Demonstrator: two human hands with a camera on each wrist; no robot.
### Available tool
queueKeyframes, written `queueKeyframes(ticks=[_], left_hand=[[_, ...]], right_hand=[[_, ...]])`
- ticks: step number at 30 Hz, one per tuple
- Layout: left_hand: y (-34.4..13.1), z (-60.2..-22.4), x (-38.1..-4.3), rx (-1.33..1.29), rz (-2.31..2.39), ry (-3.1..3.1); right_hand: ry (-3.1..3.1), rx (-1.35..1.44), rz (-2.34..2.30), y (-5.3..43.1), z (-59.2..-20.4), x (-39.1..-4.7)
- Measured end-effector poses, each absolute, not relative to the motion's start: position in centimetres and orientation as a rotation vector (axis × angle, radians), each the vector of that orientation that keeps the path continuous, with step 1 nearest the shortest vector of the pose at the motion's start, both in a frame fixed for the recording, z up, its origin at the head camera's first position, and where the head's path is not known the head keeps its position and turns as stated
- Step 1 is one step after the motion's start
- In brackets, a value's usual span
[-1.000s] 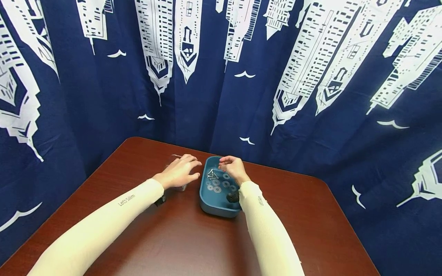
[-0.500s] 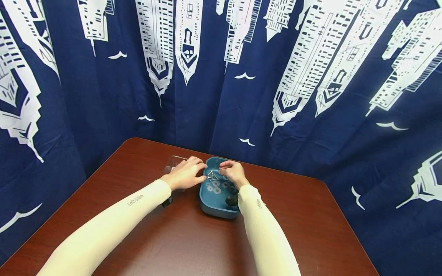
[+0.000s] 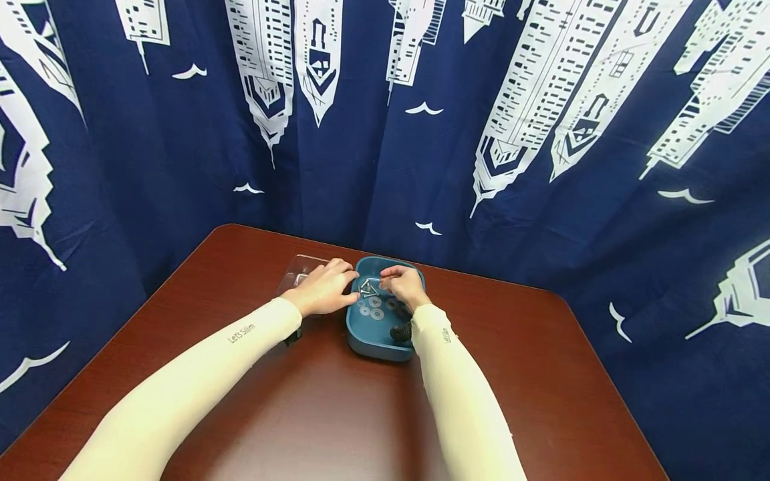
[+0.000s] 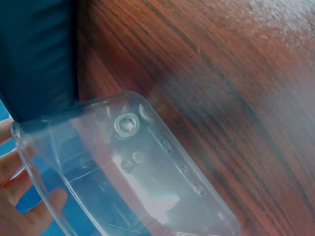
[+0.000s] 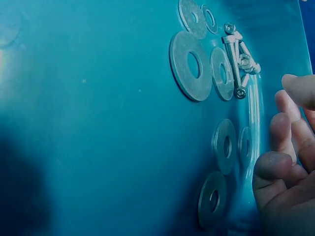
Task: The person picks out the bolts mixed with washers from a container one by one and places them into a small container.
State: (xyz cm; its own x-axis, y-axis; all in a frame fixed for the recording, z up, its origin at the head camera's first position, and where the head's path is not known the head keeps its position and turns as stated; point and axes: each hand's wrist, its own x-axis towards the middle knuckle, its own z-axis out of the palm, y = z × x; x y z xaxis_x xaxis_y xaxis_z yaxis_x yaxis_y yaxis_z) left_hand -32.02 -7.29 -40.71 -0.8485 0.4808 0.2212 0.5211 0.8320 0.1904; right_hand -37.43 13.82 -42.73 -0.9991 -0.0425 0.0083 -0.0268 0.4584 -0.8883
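Observation:
A blue bin [image 3: 374,349] holds several flat washers [image 5: 191,66] and a small pile of socket-head bolts [image 5: 240,61]. My left hand [image 3: 325,288] reaches to the bin's left rim with fingers extended. Just left of the bin is a clear plastic box [image 4: 147,167]; the left wrist view shows a washer-like ring [image 4: 127,125] in it. In that view the left fingers lie beyond the box's rim; whether they touch it, I cannot tell. Over the bin's right side, my right hand [image 3: 404,287] hovers with loosely bent fingers [image 5: 280,129], nothing visible between them.
A dark rounded thing [image 3: 400,333] at the right wrist covers part of the bin's near right side. The brown wooden table [image 3: 511,374] runs back to a dark blue curtain [image 3: 361,180] with white building prints.
My left hand has shifted right to the bin's rim, exposing more of the clear box. The right hand stays over the bin with little movement. The head view has tilted slightly downward.

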Motion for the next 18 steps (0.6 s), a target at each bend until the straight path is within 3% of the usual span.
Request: queueKeyframes(ticks=[18], left_hand=[[-7.5,-40.7,-32.4,-0.802,-0.397,-2.833]], right_hand=[[2.632,0.099,-1.609,13.2,-43.6,-37.5]])
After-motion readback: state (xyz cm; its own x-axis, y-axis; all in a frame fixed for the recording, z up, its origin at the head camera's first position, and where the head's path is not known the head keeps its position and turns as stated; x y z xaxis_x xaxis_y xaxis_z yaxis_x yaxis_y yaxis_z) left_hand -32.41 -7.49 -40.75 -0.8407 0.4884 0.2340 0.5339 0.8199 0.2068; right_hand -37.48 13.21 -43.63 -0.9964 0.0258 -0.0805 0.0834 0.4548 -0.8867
